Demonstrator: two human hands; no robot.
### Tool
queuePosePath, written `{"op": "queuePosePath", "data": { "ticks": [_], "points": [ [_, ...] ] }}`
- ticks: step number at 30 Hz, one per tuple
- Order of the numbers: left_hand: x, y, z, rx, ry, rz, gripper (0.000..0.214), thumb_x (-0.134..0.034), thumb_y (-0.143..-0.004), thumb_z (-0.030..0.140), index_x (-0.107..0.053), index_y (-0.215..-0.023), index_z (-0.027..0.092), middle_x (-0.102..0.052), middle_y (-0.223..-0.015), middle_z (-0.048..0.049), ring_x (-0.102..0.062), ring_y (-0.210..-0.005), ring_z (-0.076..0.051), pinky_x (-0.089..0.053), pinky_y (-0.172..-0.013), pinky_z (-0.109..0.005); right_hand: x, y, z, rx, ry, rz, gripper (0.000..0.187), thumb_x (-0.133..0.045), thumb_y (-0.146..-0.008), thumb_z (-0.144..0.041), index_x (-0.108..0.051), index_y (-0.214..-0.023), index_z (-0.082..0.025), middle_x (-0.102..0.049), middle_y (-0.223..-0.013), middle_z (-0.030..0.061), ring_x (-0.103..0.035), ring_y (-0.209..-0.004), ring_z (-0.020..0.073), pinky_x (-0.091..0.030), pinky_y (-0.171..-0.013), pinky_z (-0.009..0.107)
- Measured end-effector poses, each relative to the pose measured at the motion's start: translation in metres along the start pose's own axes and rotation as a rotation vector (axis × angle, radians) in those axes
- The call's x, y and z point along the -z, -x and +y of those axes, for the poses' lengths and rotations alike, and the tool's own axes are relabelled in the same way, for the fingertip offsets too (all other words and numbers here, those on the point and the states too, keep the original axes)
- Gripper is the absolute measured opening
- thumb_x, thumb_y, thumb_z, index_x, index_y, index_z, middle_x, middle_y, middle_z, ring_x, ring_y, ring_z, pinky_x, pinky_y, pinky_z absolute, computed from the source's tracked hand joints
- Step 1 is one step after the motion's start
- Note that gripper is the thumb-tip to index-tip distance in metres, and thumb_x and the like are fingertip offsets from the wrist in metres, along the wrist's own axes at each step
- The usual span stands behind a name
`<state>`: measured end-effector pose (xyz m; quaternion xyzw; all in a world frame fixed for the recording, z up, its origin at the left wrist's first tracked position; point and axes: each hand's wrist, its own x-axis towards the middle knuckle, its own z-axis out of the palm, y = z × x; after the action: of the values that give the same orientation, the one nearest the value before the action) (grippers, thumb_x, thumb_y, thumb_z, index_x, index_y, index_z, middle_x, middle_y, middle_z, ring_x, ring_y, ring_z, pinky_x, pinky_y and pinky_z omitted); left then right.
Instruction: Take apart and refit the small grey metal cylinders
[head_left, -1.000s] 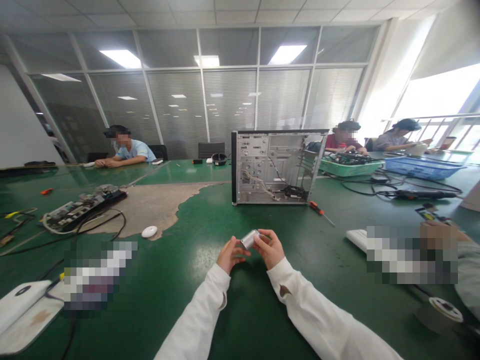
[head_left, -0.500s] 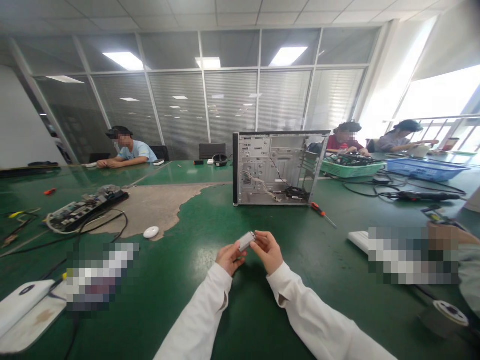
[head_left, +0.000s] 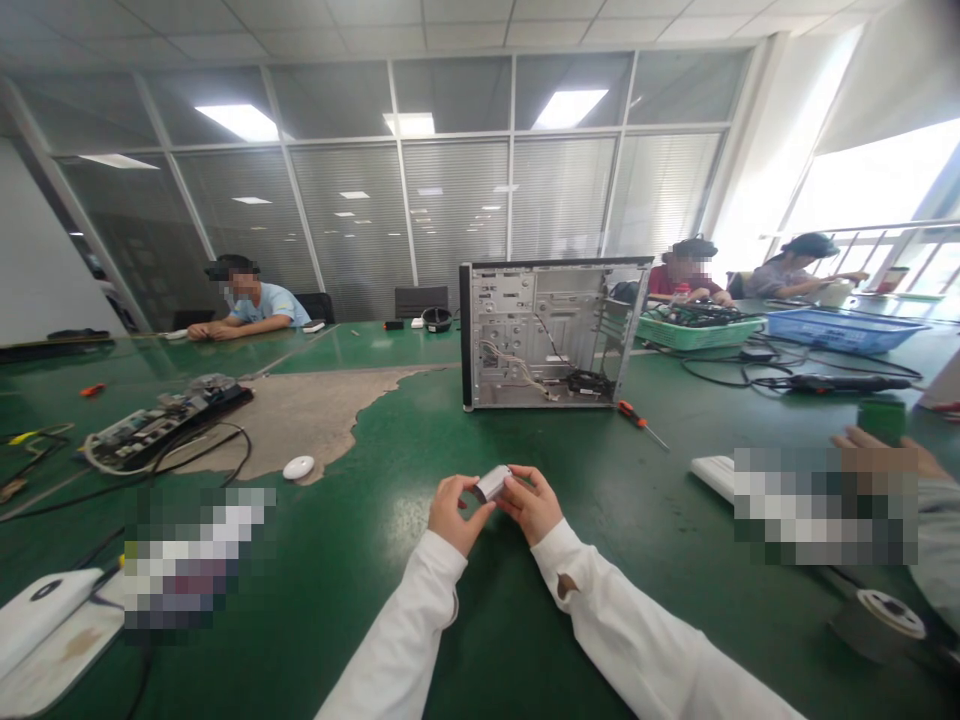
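Note:
Between my two hands, above the green table, is a small silver-grey block (head_left: 492, 485) that looks like metal. My left hand (head_left: 454, 512) grips its left end, with the thumb underneath and the fingers at the far side. Fingertips of my right hand (head_left: 535, 503) close on the right end. What kind of part it is I cannot make out. Beyond the hands an open computer case (head_left: 551, 335) stands upright, with loose cables and a black fan inside. A screwdriver (head_left: 637, 420) with an orange and black handle lies by its lower right corner.
A board with components (head_left: 165, 430) and black cables lie left, near a white oval object (head_left: 298, 467). A green basket (head_left: 701, 335) and a blue basket (head_left: 840, 332) stand back right. A co-worker's hand (head_left: 862, 445) holds something green at right; other people sit farther off.
The block has been turned in my fingers, and my left thumb now sits lower and more apart. The co-worker's hand at the right now has a green object. The view has shifted slightly.

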<state>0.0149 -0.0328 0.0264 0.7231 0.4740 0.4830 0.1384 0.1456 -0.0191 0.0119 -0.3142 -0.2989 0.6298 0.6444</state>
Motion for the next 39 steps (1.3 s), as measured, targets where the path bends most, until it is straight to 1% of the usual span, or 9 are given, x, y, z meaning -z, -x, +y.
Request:
{"op": "queuePosePath", "data": {
  "ticks": [5,9,11,16,19,22,30,35,39],
  "points": [
    [0.001,0.000,-0.005,-0.191,-0.110,-0.006,0.027,-0.055,-0.063,0.027,-0.049,-0.087,0.018,-0.053,-0.087,-0.0066,-0.045,-0.090,-0.021,-0.045,-0.061,-0.030,0.003,-0.003,0.001,-0.013,0.002,0.028,0.036,-0.067,-0.050,-0.029,-0.046,-0.078,-0.018,-0.057,-0.065,-0.0015,-0.056,-0.059,0.0117,-0.046,-0.058,0.027],
    [-0.001,-0.001,-0.008,-0.189,-0.118,-0.036,0.028,-0.054,-0.064,0.025,-0.047,-0.090,0.019,-0.052,-0.090,-0.0060,-0.043,-0.093,-0.021,-0.044,-0.068,-0.033,0.003,-0.004,-0.004,0.011,0.036,0.023,0.036,-0.067,-0.051,-0.027,-0.045,-0.078,-0.019,-0.057,-0.068,-0.0016,-0.057,-0.062,0.0120,-0.046,-0.062,0.029],
    [-0.002,0.000,-0.007,-0.141,-0.097,-0.061,0.030,-0.055,-0.063,0.023,-0.046,-0.091,0.020,-0.050,-0.092,-0.0055,-0.043,-0.093,-0.020,-0.043,-0.069,-0.033,0.003,-0.003,-0.007,0.103,0.142,0.005,0.034,-0.066,-0.052,-0.026,-0.045,-0.078,-0.019,-0.057,-0.069,-0.0007,-0.057,-0.066,0.0131,-0.046,-0.065,0.030],
    [-0.005,0.001,-0.005,-0.063,-0.062,-0.123,0.037,-0.058,-0.058,0.022,-0.045,-0.093,0.020,-0.049,-0.094,-0.0049,-0.042,-0.093,-0.021,-0.040,-0.074,-0.036,-0.001,0.008,-0.014,0.447,0.586,-0.113,0.027,-0.059,-0.060,-0.022,-0.046,-0.084,-0.019,-0.058,-0.083,0.0035,-0.055,-0.077,0.0142,-0.044,-0.074,0.031],
    [-0.006,0.002,-0.005,-0.035,-0.039,-0.118,0.032,-0.055,-0.060,0.022,-0.046,-0.091,0.020,-0.050,-0.092,-0.0047,-0.043,-0.093,-0.021,-0.039,-0.075,-0.037,-0.004,0.016,-0.016,0.599,0.802,-0.176,0.026,-0.055,-0.062,-0.020,-0.049,-0.088,-0.019,-0.057,-0.088,0.0039,-0.054,-0.079,0.0141,-0.043,-0.074,0.030],
    [-0.005,0.001,-0.008,0.017,-0.008,-0.109,0.026,-0.055,-0.061,0.022,-0.047,-0.086,0.020,-0.051,-0.089,-0.0036,-0.046,-0.089,-0.020,-0.040,-0.074,-0.036,-0.007,0.022,-0.017,0.698,0.907,-0.222,0.027,-0.054,-0.062,-0.018,-0.051,-0.089,-0.019,-0.056,-0.090,0.0037,-0.052,-0.083,0.0152,-0.042,-0.076,0.029],
    [-0.004,0.000,-0.011,0.036,0.034,-0.106,0.031,-0.055,-0.056,0.014,-0.048,-0.085,0.021,-0.052,-0.089,-0.0015,-0.046,-0.088,-0.019,-0.040,-0.074,-0.034,-0.012,0.027,-0.019,0.669,0.890,-0.231,0.041,-0.056,-0.057,-0.016,-0.050,-0.098,-0.024,-0.056,-0.092,0.0023,-0.052,-0.083,0.0171,-0.041,-0.077,0.031],
    [-0.002,0.000,-0.008,0.021,0.032,-0.088,0.035,-0.054,-0.053,0.008,-0.048,-0.085,0.022,-0.052,-0.089,-0.0011,-0.045,-0.090,-0.019,-0.039,-0.075,-0.033,-0.011,0.028,-0.018,0.693,0.949,-0.253,0.039,-0.055,-0.059,-0.017,-0.051,-0.097,-0.024,-0.056,-0.092,0.0022,-0.051,-0.083,0.0170,-0.041,-0.077,0.031],
    [-0.002,0.000,-0.007,0.013,0.047,-0.078,0.036,-0.055,-0.053,0.008,-0.049,-0.085,0.022,-0.053,-0.090,-0.0010,-0.045,-0.090,-0.018,-0.039,-0.074,-0.032,-0.010,0.029,-0.018,0.771,1.014,-0.276,0.036,-0.052,-0.063,-0.019,-0.051,-0.098,-0.025,-0.055,-0.095,0.0028,-0.050,-0.086,0.0172,-0.040,-0.078,0.031]
  ]
}}
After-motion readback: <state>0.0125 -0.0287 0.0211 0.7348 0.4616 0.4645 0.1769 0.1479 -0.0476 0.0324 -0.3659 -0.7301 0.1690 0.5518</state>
